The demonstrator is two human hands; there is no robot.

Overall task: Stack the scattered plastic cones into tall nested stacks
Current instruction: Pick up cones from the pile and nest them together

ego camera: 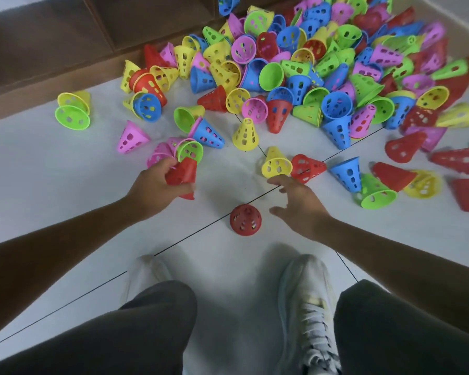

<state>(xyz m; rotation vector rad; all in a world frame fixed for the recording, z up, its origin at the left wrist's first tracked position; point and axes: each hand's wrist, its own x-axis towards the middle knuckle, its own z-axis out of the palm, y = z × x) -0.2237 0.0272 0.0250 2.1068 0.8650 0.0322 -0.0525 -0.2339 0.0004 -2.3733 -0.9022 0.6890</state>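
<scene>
**Left hand holds a red cone; right hand spread over the floor**

Head view: the left hand has its grip clamped on a red cone, just near of a pink and green cluster. The right hand, fingers apart and holding nothing, hovers just near a yellow cone lying on the floor. A red cone standing upright sits between the hands. The big mixed pile spreads far right.

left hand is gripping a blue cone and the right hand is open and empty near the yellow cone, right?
Not quite. The cone in the left hand is red, not blue, as the head view shows. The rest holds: the right hand is open and empty, fingers spread just short of the yellow cone.
</scene>
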